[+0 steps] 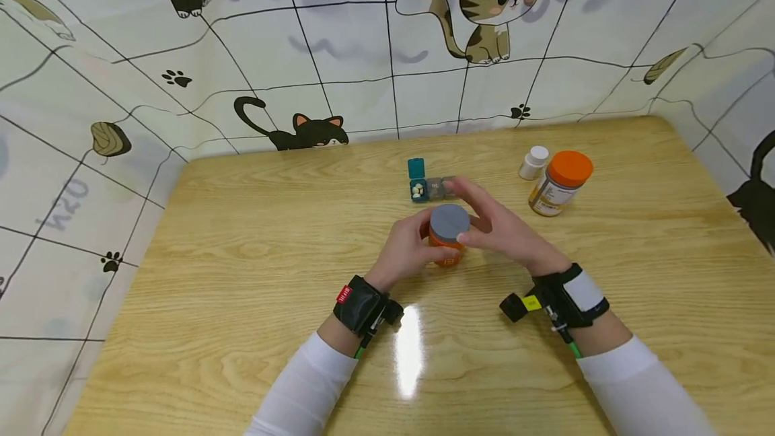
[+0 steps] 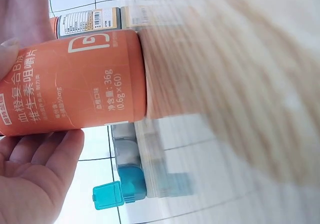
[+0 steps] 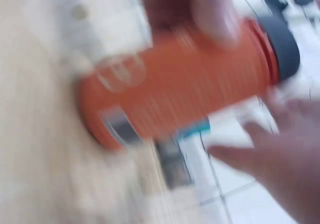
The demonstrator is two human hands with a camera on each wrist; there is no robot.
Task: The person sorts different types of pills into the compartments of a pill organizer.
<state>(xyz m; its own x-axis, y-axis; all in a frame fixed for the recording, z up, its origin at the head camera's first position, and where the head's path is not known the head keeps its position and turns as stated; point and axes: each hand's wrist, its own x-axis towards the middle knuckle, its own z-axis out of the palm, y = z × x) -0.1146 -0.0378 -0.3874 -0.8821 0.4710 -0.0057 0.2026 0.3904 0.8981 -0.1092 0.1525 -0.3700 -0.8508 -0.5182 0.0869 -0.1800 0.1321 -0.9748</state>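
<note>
My left hand (image 1: 404, 249) grips an orange supplement bottle (image 1: 449, 259) with a grey lid (image 1: 450, 222) on top. Printed text covers the bottle's side (image 2: 85, 84) in the left wrist view; whether its base touches the table I cannot tell. Beside the lid is my right hand (image 1: 505, 226), thumb by the edge and the other fingers spread apart, gripping nothing. In the blurred right wrist view, that hand (image 3: 285, 149) is next to the bottle's lid end. Just behind the bottle lies a small pill organizer (image 1: 434, 188), its teal compartment (image 1: 418, 190) flipped up and holding pale tablets.
Towards the back right stand a small white bottle (image 1: 533, 162) and a larger jar with an orange lid (image 1: 560, 184). A wooden table (image 1: 272, 254) carries everything. Cat-patterned cloth (image 1: 357, 52) hangs along the table's back and sides.
</note>
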